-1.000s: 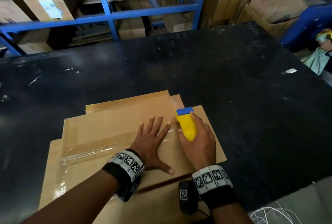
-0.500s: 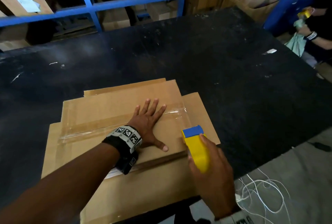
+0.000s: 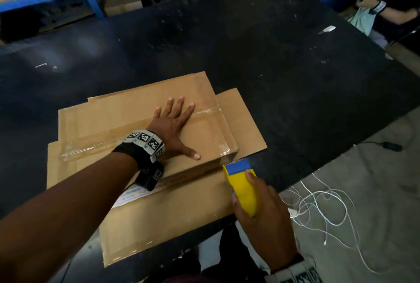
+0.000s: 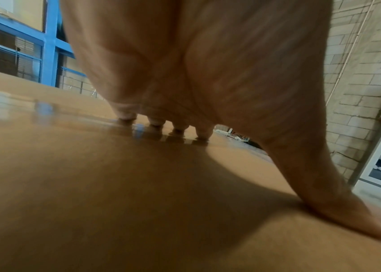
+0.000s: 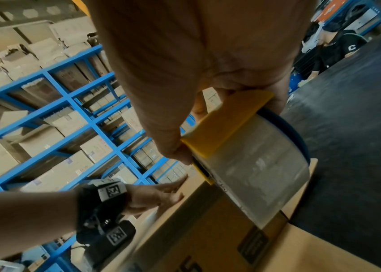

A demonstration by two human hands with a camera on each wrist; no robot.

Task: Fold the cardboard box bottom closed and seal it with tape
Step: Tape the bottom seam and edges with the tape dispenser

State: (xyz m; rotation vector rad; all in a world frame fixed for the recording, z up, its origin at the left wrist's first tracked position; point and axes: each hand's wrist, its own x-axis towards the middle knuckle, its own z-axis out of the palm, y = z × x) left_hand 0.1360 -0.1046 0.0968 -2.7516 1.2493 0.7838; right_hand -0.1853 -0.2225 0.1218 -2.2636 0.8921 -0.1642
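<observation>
Overhead, our left hand (image 3: 172,128) presses flat on the box (image 3: 141,121) on the worktop (image 3: 272,55), its seam already taped. Rightward, our right hand (image 5: 184,73) grips the tape dispenser (image 5: 242,147) at the box's corner; cutting seemingly remains.

Left hand (image 3: 172,127) flat, fingers spread; right hand (image 3: 261,212) curled, gripping.

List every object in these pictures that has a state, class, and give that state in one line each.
Brown cardboard box: lying on the black table, bottom flaps folded shut, clear tape strip along the seam.
Yellow and blue tape dispenser: at the box's near right corner, tape running to the box side.
Left hand: flat, fingers spread, pressing the box.
Right hand: grip closed round the dispenser.
</observation>
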